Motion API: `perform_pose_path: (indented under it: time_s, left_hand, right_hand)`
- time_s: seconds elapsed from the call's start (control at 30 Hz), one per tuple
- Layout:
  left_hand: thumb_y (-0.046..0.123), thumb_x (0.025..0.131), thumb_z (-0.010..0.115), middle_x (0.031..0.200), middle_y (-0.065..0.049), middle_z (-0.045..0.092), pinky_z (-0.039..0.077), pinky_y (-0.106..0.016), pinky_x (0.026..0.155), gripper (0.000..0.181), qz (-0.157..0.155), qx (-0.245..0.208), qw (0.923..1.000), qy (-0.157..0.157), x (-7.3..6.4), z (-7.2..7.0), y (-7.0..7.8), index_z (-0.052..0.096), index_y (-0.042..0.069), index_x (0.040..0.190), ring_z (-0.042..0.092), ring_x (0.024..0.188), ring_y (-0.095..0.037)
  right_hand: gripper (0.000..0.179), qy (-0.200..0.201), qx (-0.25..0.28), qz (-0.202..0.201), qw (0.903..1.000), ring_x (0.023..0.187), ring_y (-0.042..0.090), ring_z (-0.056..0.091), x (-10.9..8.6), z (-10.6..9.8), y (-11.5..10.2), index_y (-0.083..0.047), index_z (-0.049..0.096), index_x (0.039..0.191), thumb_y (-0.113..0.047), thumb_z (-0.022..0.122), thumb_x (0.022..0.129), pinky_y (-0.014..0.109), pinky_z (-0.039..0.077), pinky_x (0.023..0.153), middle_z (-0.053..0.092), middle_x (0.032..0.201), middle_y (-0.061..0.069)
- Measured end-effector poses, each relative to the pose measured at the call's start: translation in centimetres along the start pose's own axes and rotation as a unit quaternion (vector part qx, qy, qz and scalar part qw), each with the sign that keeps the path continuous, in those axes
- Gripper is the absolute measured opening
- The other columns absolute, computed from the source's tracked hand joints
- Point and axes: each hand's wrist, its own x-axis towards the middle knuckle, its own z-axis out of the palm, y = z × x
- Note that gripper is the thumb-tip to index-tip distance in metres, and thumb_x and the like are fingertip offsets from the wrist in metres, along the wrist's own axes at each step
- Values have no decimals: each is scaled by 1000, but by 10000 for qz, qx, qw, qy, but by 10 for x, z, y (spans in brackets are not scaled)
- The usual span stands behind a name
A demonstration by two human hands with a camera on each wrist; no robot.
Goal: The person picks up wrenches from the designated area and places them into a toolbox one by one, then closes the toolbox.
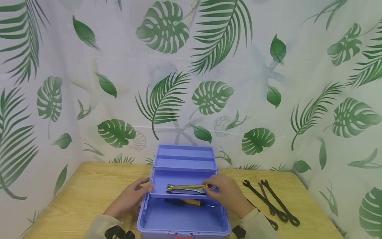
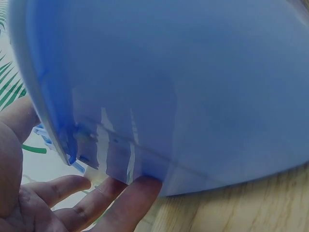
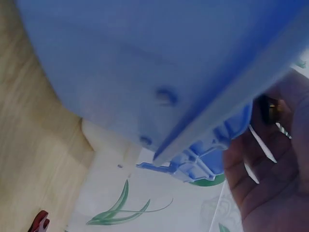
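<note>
A blue toolbox (image 1: 143, 219) stands unfolded, its upper tray (image 1: 161, 177) raised behind the lower compartment. My right hand (image 1: 228, 192) grips the right end of a gold combination wrench (image 1: 186, 187) that lies lengthwise over the tray. Beneath it show a silver wrench (image 1: 194, 190) and a dark one. My left hand (image 1: 131, 197) touches the tray's left side, thumb at the rim. In the left wrist view, its fingers (image 2: 130, 203) lie fairly straight against the box's outer wall (image 2: 207, 121). A yellow-and-black screwdriver (image 1: 192, 201) and a dark-handled tool (image 1: 174, 201) lie under the tray's front edge.
Several dark wrenches (image 1: 268, 200) lie on the wooden table (image 1: 98, 186) right of the toolbox, partly behind my right forearm. A red latch (image 1: 183, 236) is at the box front. A leaf-print cloth (image 1: 179, 66) hangs behind the table.
</note>
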Motion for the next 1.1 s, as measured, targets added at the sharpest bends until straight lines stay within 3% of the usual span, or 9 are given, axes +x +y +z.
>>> perform_pose_path:
  time_s: [0.3,0.43,0.63,0.83,1.1]
  left_hand:
    - [53,85,64,130,-24,52,58,-49,67,75,-67,42,9999,-71,0,-1,0,39,12,142,62,102,-32]
    - [52,86,62,131,-25,51,58,-49,66,74,-55,-69,9996,-250,0,-2,-1,37,12,143,63,99,-33]
    - [51,87,62,130,-25,52,58,-49,66,73,-25,-83,9997,-237,0,-2,-1,38,12,143,63,99,-33]
    - [48,86,65,124,-22,56,58,-49,68,69,69,-47,10000,11,0,1,1,43,12,140,62,101,-32]
    - [47,86,65,125,-22,56,57,-49,69,68,65,-63,10000,8,0,0,1,42,12,140,62,101,-32]
  right_hand:
    - [15,-1071,114,605,9923,78,1,57,8,2,4,-20,74,97,-27,72,84,24,52,70,66,85,-14]
    - [14,-1410,219,615,9879,78,1,57,11,4,7,-21,74,96,-28,72,85,24,51,70,66,85,-15]
    - [11,-1528,364,411,9867,72,1,55,15,4,11,-22,75,92,-27,75,82,22,47,64,62,80,-16]
    - [14,-1616,332,466,9852,73,6,58,16,5,13,-18,76,92,-25,77,80,24,47,65,64,81,-12]
    - [15,-1584,508,499,9848,79,8,61,14,1,13,-14,74,94,-22,75,81,26,52,71,67,86,-8]
